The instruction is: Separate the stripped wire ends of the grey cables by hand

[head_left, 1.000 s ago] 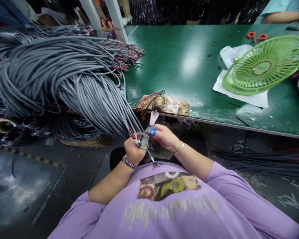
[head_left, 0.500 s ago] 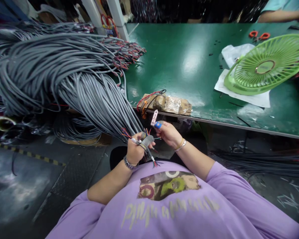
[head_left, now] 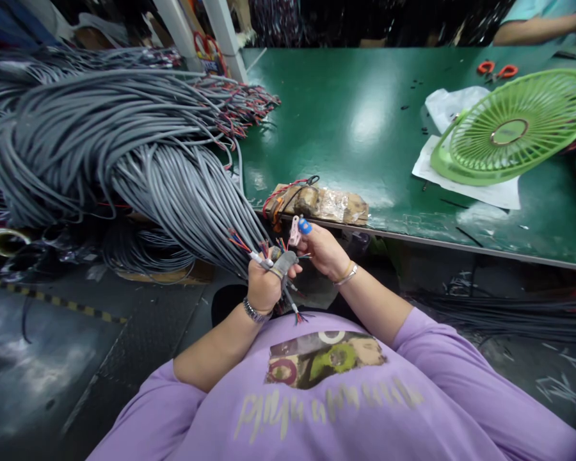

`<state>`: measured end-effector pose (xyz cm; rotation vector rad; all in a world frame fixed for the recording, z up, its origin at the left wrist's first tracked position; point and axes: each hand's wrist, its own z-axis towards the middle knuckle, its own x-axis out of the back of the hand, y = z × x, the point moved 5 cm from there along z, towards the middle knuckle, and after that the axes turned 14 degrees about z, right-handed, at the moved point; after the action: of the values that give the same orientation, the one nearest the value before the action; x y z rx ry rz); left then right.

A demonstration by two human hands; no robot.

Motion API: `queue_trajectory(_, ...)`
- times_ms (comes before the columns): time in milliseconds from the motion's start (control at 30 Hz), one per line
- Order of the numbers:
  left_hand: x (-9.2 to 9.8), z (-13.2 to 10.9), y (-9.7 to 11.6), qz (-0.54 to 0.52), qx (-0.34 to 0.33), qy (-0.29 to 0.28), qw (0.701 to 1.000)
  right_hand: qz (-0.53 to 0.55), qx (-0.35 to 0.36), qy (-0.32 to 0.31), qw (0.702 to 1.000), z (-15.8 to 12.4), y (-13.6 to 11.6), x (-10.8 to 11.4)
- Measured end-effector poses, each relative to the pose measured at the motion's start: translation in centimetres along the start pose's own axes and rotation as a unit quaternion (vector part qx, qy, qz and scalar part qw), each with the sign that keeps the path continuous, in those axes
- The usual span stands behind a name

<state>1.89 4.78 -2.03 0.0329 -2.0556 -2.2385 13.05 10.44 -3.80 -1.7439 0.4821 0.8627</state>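
Note:
My left hand (head_left: 265, 287) is closed round the ends of several grey cables, with stripped coloured wires (head_left: 239, 241) fanning out on both sides of the fist. Grey wrapping covers its thumb (head_left: 284, 261). One cable end (head_left: 295, 310) hangs below the fist, its thin wires spread. Just to the right, my right hand (head_left: 325, 251) pinches a small pale pink flat tool (head_left: 294, 232) between thumb and fingers; its exact kind is unclear. A blue wrap (head_left: 304, 225) sits on that hand's digit. The pink tool is close to the upright wires above my left hand.
A thick bundle of grey cables (head_left: 182, 186) drapes off the green table (head_left: 345, 128) at left. A taped cardboard strip (head_left: 336, 203) lies at the table's edge. Right of it stand a green fan (head_left: 509, 131) and red-handled cutters (head_left: 496, 70). A person's arm (head_left: 537, 29) shows at far right.
My right hand has shifted slightly up and left, tilting the pink tool nearer the wires. My left fist has turned a little, and its coloured wires have moved left and up.

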Motion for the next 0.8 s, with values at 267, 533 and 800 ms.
queue_trajectory(267,-0.4,0.1,0.0,-0.021,-0.012,-0.015,1.000,0.012,0.062,0.045,0.997,0.5,0.5,0.6)
queue_trajectory(533,-0.4,0.2,-0.6,0.010,-0.003,-0.014,1.000,0.071,-0.031,0.004,0.997,0.8,1.1,-0.7)
queue_trajectory(800,0.1,-0.1,-0.9,0.023,0.007,-0.007,1.000,0.104,-0.065,-0.001,0.992,0.3,1.5,-0.1)
